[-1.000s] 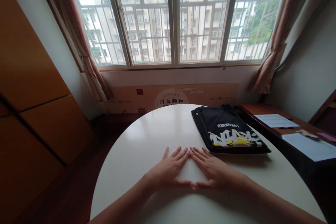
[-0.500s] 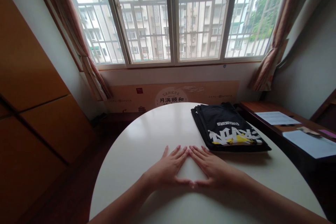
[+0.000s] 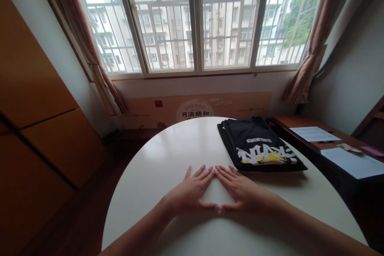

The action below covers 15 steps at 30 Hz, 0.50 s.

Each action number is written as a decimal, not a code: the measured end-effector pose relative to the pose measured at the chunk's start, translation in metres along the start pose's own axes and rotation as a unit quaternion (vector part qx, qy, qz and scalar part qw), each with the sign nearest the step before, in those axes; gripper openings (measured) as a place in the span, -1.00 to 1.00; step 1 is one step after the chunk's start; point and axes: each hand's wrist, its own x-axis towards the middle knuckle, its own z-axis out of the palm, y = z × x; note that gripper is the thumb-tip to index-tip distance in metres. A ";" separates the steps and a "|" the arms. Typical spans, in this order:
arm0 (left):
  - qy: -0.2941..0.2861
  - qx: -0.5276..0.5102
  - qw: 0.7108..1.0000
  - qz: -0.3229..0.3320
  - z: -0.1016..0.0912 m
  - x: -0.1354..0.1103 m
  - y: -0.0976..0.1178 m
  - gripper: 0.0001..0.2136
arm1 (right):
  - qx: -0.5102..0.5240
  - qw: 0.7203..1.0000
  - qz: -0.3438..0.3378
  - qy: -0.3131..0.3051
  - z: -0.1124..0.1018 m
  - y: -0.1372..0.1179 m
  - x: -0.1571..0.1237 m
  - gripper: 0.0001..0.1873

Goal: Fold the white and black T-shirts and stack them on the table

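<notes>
My left hand (image 3: 189, 192) and my right hand (image 3: 243, 190) lie flat and palm down on a round white table (image 3: 153, 168). Their fingertips and thumbs meet to form a triangle of bare tabletop. Neither hand holds anything. A folded black cloth item (image 3: 258, 146) with a white and yellow print lies on the table, up and to the right. Its near edge is just beyond my right fingertips, and the two appear apart.
A wooden desk (image 3: 306, 136) at the right holds papers (image 3: 352, 163). A tall orange-brown wooden cabinet (image 3: 36, 88) stands at the left. Behind the table are a printed wall panel (image 3: 195, 111) and a barred window (image 3: 195, 20) with curtains.
My hands have stayed in the same pose on the table. The whole view has shifted slightly as my head moved.
</notes>
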 end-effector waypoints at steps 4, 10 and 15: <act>-0.001 -0.002 1.000 -0.001 0.001 0.000 0.000 0.10 | 0.008 1.000 -0.001 0.003 0.000 -0.001 -0.001 0.26; -0.004 -0.003 1.000 -0.005 -0.001 0.000 0.002 0.11 | 0.003 1.000 -0.008 0.007 0.002 0.002 -0.001 0.25; -0.004 -0.001 1.000 -0.004 -0.001 0.000 0.002 0.10 | 0.004 1.000 0.002 -0.005 -0.002 -0.001 -0.001 0.26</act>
